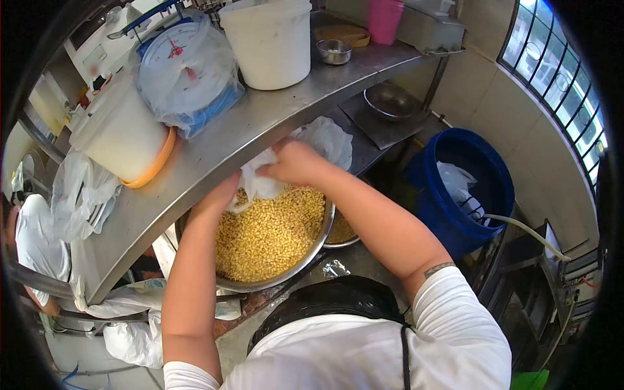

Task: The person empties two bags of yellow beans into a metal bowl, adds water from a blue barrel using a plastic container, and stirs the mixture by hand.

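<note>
A large metal bowl (284, 281) full of yellow kernels or beans (270, 234) stands below the steel counter's front edge. At the bowl's far side, my right hand (296, 162) has its fingers closed on a thin white plastic bag (263, 184), which hangs over the kernels. My left hand (224, 192) reaches over the bowl's left side, against the bag's left edge. Its fingers are mostly hidden by the counter edge and the bag.
On the steel counter (214, 153) are a bag-wrapped scale (185, 65), white buckets (266, 45), a small metal bowl (334, 52) and a pink container (385, 19). A blue barrel (429, 201) with a hose stands right. Another person's white clothing (42, 237) shows at left.
</note>
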Demonstrator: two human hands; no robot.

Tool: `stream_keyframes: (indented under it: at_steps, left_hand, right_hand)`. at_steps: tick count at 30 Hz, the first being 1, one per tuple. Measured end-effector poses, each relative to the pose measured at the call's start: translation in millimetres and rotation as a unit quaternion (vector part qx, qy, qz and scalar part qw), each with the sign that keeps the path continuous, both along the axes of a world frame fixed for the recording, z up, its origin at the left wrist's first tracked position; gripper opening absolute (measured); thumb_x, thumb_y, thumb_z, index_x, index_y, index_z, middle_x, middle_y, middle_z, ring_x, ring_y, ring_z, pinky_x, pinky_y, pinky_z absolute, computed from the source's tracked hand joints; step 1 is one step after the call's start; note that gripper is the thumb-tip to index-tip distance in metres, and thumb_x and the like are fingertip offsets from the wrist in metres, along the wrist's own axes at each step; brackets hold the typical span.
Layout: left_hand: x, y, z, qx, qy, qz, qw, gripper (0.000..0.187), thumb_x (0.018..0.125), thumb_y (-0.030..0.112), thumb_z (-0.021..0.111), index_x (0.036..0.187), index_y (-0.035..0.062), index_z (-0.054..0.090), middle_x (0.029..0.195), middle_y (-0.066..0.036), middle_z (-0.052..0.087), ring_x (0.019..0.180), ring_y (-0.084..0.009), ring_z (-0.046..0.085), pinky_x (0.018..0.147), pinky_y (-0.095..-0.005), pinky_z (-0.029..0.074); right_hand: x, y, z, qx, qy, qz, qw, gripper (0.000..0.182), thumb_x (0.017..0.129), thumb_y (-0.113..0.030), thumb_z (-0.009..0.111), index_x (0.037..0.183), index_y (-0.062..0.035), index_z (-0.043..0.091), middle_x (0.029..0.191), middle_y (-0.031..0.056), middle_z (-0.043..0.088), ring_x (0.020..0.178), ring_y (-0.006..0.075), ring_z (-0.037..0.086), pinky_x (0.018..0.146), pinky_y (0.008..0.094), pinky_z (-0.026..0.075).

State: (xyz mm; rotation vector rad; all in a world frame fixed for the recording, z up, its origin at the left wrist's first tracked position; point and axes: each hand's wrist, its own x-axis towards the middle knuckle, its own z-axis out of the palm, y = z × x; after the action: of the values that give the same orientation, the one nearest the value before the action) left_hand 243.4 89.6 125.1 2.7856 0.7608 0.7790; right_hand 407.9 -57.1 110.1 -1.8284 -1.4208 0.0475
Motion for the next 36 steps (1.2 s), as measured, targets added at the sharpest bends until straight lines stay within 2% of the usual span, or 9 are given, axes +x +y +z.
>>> stream_keyframes:
  at_steps: [3,9,14,17,20,22,24,26,36]
  left_hand:
    - [-33.1,0.9,38.7,-0.306,0.06,-0.06,0.948,0.045,0.097,0.032,0.068,0.133,0.006,0.065,0.136,-0.017,0.065,0.128,-0.0329,0.059,0.107,-0.0451,0.046]
    - [-50.8,33.1,-13.4,-0.204,-0.044,-0.14,0.968,0.05,0.097,0.038,0.071,0.132,0.0041,0.063,0.126,-0.014,0.07,0.115,-0.0289,0.067,0.1,-0.0425,0.053]
    - [-29.9,44.8,-55.4,0.063,-0.008,-0.064,0.996,0.036,0.095,0.03,0.066,0.12,0.0041,0.07,0.116,-0.018,0.072,0.114,-0.0357,0.067,0.1,-0.0491,0.05]
    - [-53.7,41.1,18.9,-0.107,0.141,-0.039,0.983,0.044,0.101,0.03,0.057,0.134,0.001,0.061,0.138,-0.023,0.062,0.13,-0.0387,0.057,0.109,-0.0468,0.043]
    - [-37.3,36.5,-7.3,-0.051,-0.051,-0.055,0.996,0.038,0.098,0.029,0.062,0.123,0.002,0.068,0.12,-0.02,0.07,0.112,-0.0368,0.065,0.098,-0.0477,0.049]
    - [-9.1,29.8,-39.4,-0.029,-0.142,-0.057,0.988,0.033,0.094,0.027,0.067,0.115,0.0018,0.071,0.108,-0.018,0.074,0.1,-0.0351,0.07,0.09,-0.0486,0.053]
    - [14.9,28.2,-76.5,-0.035,-0.063,-0.061,0.996,0.038,0.093,0.029,0.069,0.12,0.0014,0.07,0.116,-0.02,0.073,0.108,-0.0363,0.069,0.095,-0.0474,0.052]
    - [-12.3,7.6,-10.7,-0.056,-0.011,-0.099,0.993,0.047,0.094,0.034,0.068,0.129,0.0018,0.064,0.126,-0.023,0.067,0.118,-0.0376,0.063,0.102,-0.0468,0.047]
    - [-56.9,62.3,-44.5,-0.021,0.136,-0.137,0.981,0.052,0.095,0.036,0.069,0.136,0.0048,0.062,0.136,-0.022,0.063,0.127,-0.04,0.058,0.109,-0.0457,0.044]
  right_hand:
    - [23.5,-9.8,0.4,-0.046,0.089,-0.039,0.994,0.059,0.082,-0.026,0.084,0.131,-0.0016,0.063,0.129,0.0185,0.069,0.116,0.0351,0.067,0.099,0.0419,0.051]
    - [14.0,-13.9,-0.8,0.099,0.244,-0.059,0.963,0.059,0.08,-0.037,0.083,0.126,-0.0032,0.068,0.12,0.0245,0.071,0.112,0.0403,0.068,0.096,0.0419,0.053]
    - [-1.8,-11.8,16.9,-0.1,0.037,-0.062,0.992,0.07,0.075,-0.046,0.086,0.124,0.001,0.069,0.117,0.0256,0.072,0.109,0.0385,0.07,0.094,0.0413,0.054]
    - [-6.7,-39.8,42.7,-0.094,0.08,-0.119,0.985,0.075,0.072,-0.047,0.089,0.123,0.0045,0.069,0.113,0.0255,0.073,0.107,0.036,0.071,0.094,0.0408,0.054]
    - [-10.0,-34.1,36.5,-0.173,0.152,-0.101,0.968,0.083,0.07,-0.046,0.091,0.129,0.0068,0.064,0.118,0.0277,0.071,0.111,0.0374,0.069,0.097,0.0412,0.053]
    - [-12.4,-5.7,-21.1,0.186,-0.059,-0.059,0.979,0.084,0.071,-0.045,0.09,0.13,0.0064,0.062,0.126,0.0288,0.067,0.117,0.0415,0.066,0.102,0.0419,0.051]
    - [-38.9,-9.8,-14.0,0.115,0.027,-0.033,0.992,0.081,0.073,-0.04,0.09,0.133,0.0047,0.06,0.128,0.0288,0.066,0.119,0.0413,0.064,0.104,0.0422,0.05]
    - [-44.5,-16.2,-4.8,-0.001,0.089,-0.048,0.995,0.063,0.077,-0.028,0.087,0.128,0.0005,0.064,0.124,0.0264,0.068,0.115,0.0412,0.066,0.1,0.0432,0.051]
    - [-21.4,-56.3,5.3,0.022,0.192,-0.129,0.973,0.039,0.082,-0.022,0.085,0.113,-0.0019,0.072,0.108,0.0176,0.076,0.102,0.0304,0.072,0.09,0.0394,0.055]
